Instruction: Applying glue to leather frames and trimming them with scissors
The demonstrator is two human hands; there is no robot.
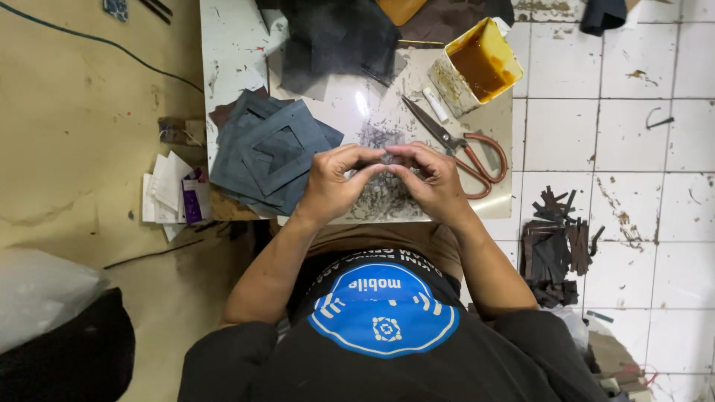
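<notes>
My left hand (337, 182) and my right hand (430, 181) meet over the middle of a small white work slab (356, 100). Their fingertips pinch a small dark piece (387, 158) between them; most of it is hidden by the fingers. Just left of my left hand lies a stack of dark blue-grey cut frame-shaped pieces (269, 152). Scissors with brown handles (458, 143) lie just beyond my right hand, blades pointing up-left.
A square tin of brown glue (477, 65) stands at the slab's far right, a small white stick (436, 104) beside it. Dark sheet material (339, 41) lies at the back. Dark offcuts (555, 246) are piled on the tiled floor at right; papers (175, 195) lie at left.
</notes>
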